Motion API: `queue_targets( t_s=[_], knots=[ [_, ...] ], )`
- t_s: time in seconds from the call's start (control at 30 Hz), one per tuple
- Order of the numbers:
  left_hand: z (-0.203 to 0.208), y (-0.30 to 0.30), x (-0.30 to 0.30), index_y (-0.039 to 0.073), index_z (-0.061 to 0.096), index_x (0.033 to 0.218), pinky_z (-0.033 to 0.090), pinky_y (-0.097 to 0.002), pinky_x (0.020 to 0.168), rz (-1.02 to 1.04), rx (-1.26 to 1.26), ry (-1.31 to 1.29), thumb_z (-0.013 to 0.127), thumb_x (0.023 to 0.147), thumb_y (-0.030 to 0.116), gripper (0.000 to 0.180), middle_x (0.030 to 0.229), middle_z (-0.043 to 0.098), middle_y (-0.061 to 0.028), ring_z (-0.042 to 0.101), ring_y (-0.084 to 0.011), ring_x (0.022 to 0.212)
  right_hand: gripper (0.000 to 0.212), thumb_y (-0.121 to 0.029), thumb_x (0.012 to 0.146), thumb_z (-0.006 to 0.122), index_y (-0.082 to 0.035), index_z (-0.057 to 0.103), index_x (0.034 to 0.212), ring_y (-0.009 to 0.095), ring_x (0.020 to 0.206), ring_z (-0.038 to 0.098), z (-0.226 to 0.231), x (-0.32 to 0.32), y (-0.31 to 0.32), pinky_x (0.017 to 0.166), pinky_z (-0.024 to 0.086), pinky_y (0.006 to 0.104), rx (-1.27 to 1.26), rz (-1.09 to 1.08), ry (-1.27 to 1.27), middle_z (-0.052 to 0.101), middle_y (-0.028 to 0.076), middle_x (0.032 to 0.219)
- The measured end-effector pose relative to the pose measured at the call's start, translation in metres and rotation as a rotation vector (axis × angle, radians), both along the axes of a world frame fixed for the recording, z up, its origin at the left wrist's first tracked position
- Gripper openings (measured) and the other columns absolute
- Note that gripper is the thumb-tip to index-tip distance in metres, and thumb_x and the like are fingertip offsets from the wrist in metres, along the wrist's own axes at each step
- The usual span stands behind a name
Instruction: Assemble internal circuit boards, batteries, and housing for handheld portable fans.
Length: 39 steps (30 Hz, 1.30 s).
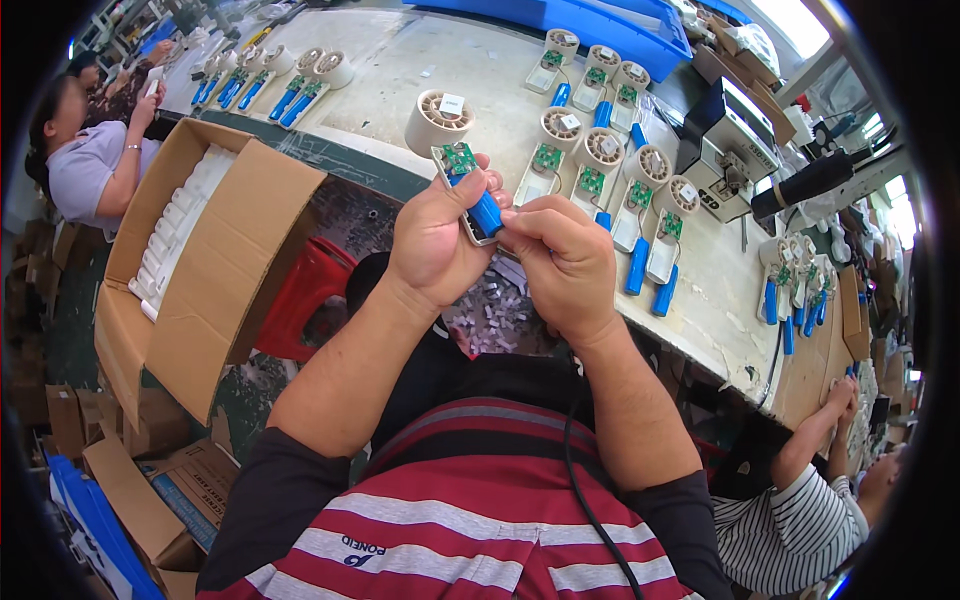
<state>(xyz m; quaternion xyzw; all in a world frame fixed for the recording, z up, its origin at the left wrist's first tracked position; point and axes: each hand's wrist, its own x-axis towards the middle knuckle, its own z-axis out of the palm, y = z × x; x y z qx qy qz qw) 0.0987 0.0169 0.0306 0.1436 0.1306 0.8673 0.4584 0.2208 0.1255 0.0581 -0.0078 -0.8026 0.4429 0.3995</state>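
A cream handheld fan (pixel 432 132) with its handle opened lies across my left hand (pixel 432 245), which is closed around the handle shell. Its round head points away from me, with a small white square on the hub. A green circuit board (pixel 459 158) sits in the upper handle. Below that, a blue cylindrical battery (pixel 485 212) lies along the shell, my left thumb against its upper part. My right hand (pixel 567 262) pinches at the battery's lower end; its fingertips partly hide what they grip there.
Several similar open fans (pixel 590 180) with dangling blue batteries stand on the worn white table (pixel 370 75), more at far left. A boxy machine (pixel 725 150) is at right. A carton (pixel 225 260) of white parts stands left by a red stool (pixel 305 300). Other people work on both sides.
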Motion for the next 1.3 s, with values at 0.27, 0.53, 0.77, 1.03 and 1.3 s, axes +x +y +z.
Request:
queue_targets(
  t_s=[0.27, 0.53, 0.77, 1.03, 1.3],
  knots=[
    [-0.002, -0.003, 0.001, 0.003, 0.055, 0.127, 0.052, -0.0378, 0.097, -0.102, 0.035, -0.080, 0.065, 0.106, 0.015, 0.026, 0.108, 0.058, -0.0100, 0.056, -0.0227, 0.103, 0.008, 0.005, 0.087, 0.076, 0.000, 0.075, 0.093, 0.027, 0.077, 0.070, -0.004, 0.002, -0.005, 0.068, 0.055, 0.0335, 0.042, -0.016, 0.030, 0.070, 0.012, 0.086],
    [-0.003, -0.001, 0.011, 0.001, 0.054, 0.124, 0.051, -0.0382, 0.096, 0.016, -0.006, -0.057, 0.061, 0.108, 0.015, 0.023, 0.106, 0.058, -0.0098, 0.055, -0.0229, 0.100, 0.009, 0.007, 0.088, 0.074, 0.001, 0.074, 0.094, 0.027, 0.077, 0.071, -0.010, 0.005, -0.011, 0.069, 0.056, 0.0334, 0.011, -0.050, 0.049, 0.070, 0.012, 0.087],
    [-0.002, 0.005, 0.007, 0.001, 0.053, 0.124, 0.051, -0.0386, 0.095, 0.033, -0.024, -0.087, 0.058, 0.107, 0.010, 0.020, 0.105, 0.057, -0.0102, 0.055, -0.0231, 0.100, 0.010, 0.006, 0.089, 0.073, 0.001, 0.073, 0.097, 0.029, 0.081, 0.070, -0.009, 0.004, -0.005, 0.073, 0.056, 0.0352, 0.037, -0.013, 0.014, 0.069, 0.013, 0.092],
    [-0.004, 0.010, -0.002, 0.001, 0.055, 0.127, 0.053, -0.0420, 0.096, 0.017, 0.038, -0.096, 0.061, 0.103, 0.008, 0.026, 0.109, 0.059, -0.0103, 0.059, -0.0241, 0.099, 0.019, 0.005, 0.091, 0.071, 0.002, 0.072, 0.110, 0.033, 0.093, 0.069, -0.008, 0.010, -0.012, 0.078, 0.055, 0.0369, 0.096, -0.002, 0.013, 0.067, 0.017, 0.104],
    [0.011, 0.003, -0.002, -0.003, 0.043, 0.152, 0.057, -0.0422, 0.101, -0.016, -0.074, 0.175, 0.068, 0.101, 0.007, 0.058, 0.118, 0.070, -0.0139, 0.070, -0.0256, 0.111, 0.019, -0.009, 0.094, 0.080, 0.000, 0.066, 0.103, 0.007, 0.077, 0.065, 0.011, 0.008, -0.007, 0.067, 0.054, 0.0215, -0.886, 0.195, -0.296, 0.072, 0.004, 0.092]
  ],
)
